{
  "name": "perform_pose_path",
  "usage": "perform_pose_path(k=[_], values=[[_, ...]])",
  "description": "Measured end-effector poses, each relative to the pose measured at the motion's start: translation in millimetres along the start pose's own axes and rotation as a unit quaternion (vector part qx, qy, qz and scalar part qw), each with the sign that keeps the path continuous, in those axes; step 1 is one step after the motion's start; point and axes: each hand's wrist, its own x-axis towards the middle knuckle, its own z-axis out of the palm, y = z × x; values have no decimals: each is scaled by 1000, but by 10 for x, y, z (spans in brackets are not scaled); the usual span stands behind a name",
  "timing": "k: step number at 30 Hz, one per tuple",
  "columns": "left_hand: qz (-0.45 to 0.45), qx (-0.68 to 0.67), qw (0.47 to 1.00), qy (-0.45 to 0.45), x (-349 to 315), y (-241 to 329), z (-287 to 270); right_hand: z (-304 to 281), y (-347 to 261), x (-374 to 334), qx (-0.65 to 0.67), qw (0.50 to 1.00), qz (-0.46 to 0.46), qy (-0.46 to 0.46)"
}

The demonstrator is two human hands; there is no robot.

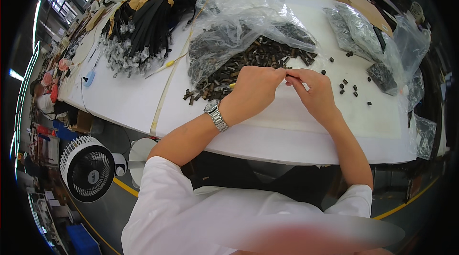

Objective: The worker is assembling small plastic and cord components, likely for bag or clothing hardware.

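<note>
My left hand [254, 87], with a metal watch on its wrist, and my right hand [313, 91] meet fingertip to fingertip above the table's near side. Both are closed in a pinch around something small and dark that the fingers mostly hide. Just beyond them lies a heap of small dark brown and black pieces [258, 53], spilling out of a large clear plastic bag [248, 16]. A bit of yellow [233, 85] shows beside my left hand; its kind cannot be made out. Several loose dark pieces [355, 87] are scattered to the right of my right hand.
A bundle of black straps [153, 21] with clear-wrapped ends, tied by a tan band, lies at the far left. A thin yellow-ended tool [169, 64] rests nearby. More plastic bags [356, 30] and a cardboard box [366, 9] are on the right. A fan [91, 171] stands below left.
</note>
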Motion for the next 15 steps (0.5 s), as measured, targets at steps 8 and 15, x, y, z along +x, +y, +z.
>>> perform_pose_path(k=[8, 15], values=[[-31, -170, 979, -111, 58, -117, -168, -154, 79, 68, 178, 972, 100, -119], [-159, -460, 842, -231, 174, -67, -286, -196, 498, 64, 555, 758, 215, -267]])
